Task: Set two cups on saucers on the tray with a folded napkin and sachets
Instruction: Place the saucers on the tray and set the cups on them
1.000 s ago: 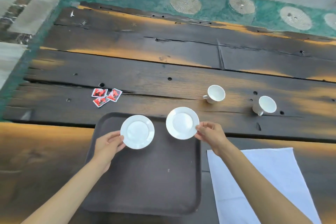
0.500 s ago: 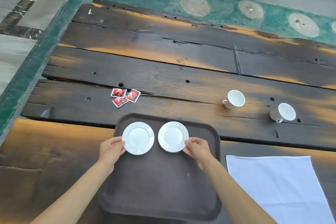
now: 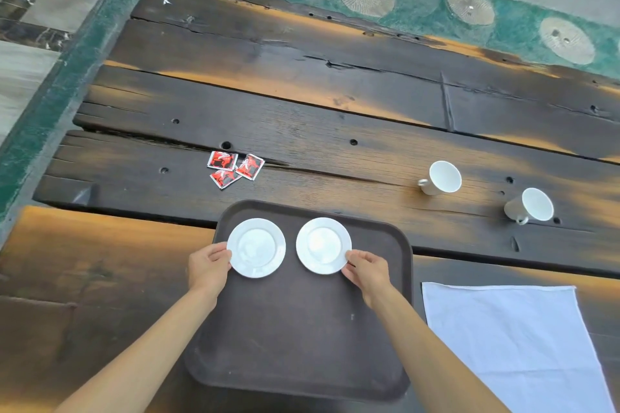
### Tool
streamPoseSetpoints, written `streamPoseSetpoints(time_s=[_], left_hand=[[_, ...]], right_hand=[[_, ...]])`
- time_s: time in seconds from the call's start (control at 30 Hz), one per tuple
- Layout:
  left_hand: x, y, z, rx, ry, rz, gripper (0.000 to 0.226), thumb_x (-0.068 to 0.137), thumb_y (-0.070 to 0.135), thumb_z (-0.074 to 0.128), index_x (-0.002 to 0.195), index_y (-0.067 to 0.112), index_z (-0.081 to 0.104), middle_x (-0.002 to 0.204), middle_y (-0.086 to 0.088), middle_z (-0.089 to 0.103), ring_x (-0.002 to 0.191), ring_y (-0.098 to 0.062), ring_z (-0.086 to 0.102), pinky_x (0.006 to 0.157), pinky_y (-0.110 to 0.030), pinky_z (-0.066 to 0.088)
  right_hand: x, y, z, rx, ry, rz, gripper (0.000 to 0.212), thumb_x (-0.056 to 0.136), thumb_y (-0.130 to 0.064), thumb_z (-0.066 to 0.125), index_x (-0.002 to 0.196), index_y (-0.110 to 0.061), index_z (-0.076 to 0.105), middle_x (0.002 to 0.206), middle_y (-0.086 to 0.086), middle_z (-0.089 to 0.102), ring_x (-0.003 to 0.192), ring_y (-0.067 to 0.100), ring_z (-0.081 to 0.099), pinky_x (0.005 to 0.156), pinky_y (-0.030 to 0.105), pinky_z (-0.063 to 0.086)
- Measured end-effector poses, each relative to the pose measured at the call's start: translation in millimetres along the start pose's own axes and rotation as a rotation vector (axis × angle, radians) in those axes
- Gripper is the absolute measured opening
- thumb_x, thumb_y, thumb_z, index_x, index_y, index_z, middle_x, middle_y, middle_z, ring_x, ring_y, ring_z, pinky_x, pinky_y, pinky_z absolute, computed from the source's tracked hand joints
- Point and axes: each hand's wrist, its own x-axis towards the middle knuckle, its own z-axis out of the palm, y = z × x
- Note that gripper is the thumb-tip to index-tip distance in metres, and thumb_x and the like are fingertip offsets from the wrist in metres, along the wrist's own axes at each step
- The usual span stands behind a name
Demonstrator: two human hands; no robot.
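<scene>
Two white saucers lie side by side at the far end of the dark brown tray. My left hand pinches the near-left rim of the left saucer. My right hand pinches the near-right rim of the right saucer. Two white cups stand on the table to the right: one nearer the middle, the other further right. Three red sachets lie beyond the tray's left corner. A white napkin lies spread flat to the right of the tray.
The dark plank table has gaps and holes. Its left edge drops to a green-bordered floor. Bare wood lies between the tray and the cups.
Both saucers have come down onto the tray's far end and closer together. The camera view has shifted, so everything sits further right in the frame.
</scene>
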Motion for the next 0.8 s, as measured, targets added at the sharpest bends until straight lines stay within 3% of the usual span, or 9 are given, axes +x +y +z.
streamPoseSetpoints(time_s=[0.1,0.2,0.37,0.57,0.63,0.67,0.73,0.8], left_hand=[[-2.7,2.2,-0.4,0.051,-0.013,0.047,0.020,0.085,0.019,0.054,0.070,0.028,0.063,0.072,0.005,0.056,0.069,-0.017,0.048,0.071,-0.029,0.043],[-7.3,4.1,-1.9,0.113,-0.008,0.043,0.023,0.081,0.020,0.047,0.061,0.015,0.037,0.069,-0.003,0.032,0.072,-0.019,0.027,0.068,-0.035,0.024],[-16.0,9.9,-4.6,0.171,-0.045,0.072,0.023,0.083,0.016,0.047,0.064,0.016,0.034,0.072,-0.005,0.032,0.075,-0.020,0.025,0.070,-0.038,0.022],[-33.9,28.9,-1.0,0.314,-0.060,0.092,0.017,0.085,0.020,0.043,0.071,0.017,0.051,0.077,-0.008,0.046,0.074,-0.023,0.036,0.068,-0.034,0.031],[-42.6,38.6,5.0,0.382,-0.074,0.148,0.029,0.086,0.025,0.042,0.081,0.012,0.067,0.087,-0.014,0.063,0.084,-0.034,0.051,0.071,-0.038,0.042],[-46.5,44.4,10.1,0.408,-0.081,0.185,0.035,0.090,0.025,0.043,0.100,0.011,0.073,0.108,-0.014,0.070,0.101,-0.039,0.057,0.082,-0.041,0.047],[-55.6,55.5,25.7,0.445,-0.102,0.251,0.039,0.097,0.022,0.045,0.130,0.016,0.066,0.138,-0.006,0.062,0.128,-0.033,0.053,0.102,-0.042,0.044],[-67.0,67.6,48.1,0.464,-0.142,0.342,0.040,0.098,0.019,0.047,0.135,0.019,0.062,0.143,-0.003,0.059,0.134,-0.027,0.051,0.112,-0.040,0.037]], right_hand=[[-0.3,-0.6,-0.2,0.011,0.029,0.002,0.010,0.095,-0.009,0.066,0.102,-0.002,0.070,0.107,0.014,0.074,0.100,0.025,0.073,0.084,0.032,0.061],[-1.3,-1.7,-1.6,0.008,0.065,0.006,0.016,0.099,-0.012,0.059,0.110,-0.003,0.067,0.108,0.015,0.074,0.098,0.025,0.073,0.085,0.035,0.062],[-12.4,-5.4,-8.4,0.037,-0.001,0.016,0.020,0.100,-0.016,0.059,0.116,-0.007,0.066,0.109,0.013,0.073,0.100,0.022,0.073,0.078,0.033,0.063],[-25.8,-18.7,-33.9,0.023,-0.057,-0.039,0.016,0.097,-0.022,0.063,0.108,-0.011,0.069,0.109,0.012,0.072,0.098,0.025,0.075,0.078,0.034,0.064],[-28.6,-28.2,-50.2,0.029,-0.075,-0.070,0.015,0.097,-0.022,0.062,0.105,-0.011,0.070,0.109,0.012,0.072,0.094,0.025,0.076,0.071,0.030,0.064],[-29.0,-33.7,-59.3,0.031,-0.080,-0.089,0.015,0.098,-0.022,0.062,0.104,-0.011,0.070,0.109,0.011,0.071,0.092,0.024,0.077,0.068,0.028,0.063],[-27.9,-45.2,-79.7,0.030,-0.081,-0.123,0.016,0.098,-0.022,0.061,0.104,-0.010,0.071,0.108,0.010,0.071,0.088,0.022,0.078,0.065,0.027,0.062],[-23.2,-57.7,-102.6,0.039,-0.075,-0.149,0.016,0.098,-0.022,0.062,0.104,-0.010,0.071,0.108,0.011,0.071,0.088,0.023,0.079,0.066,0.028,0.062]])
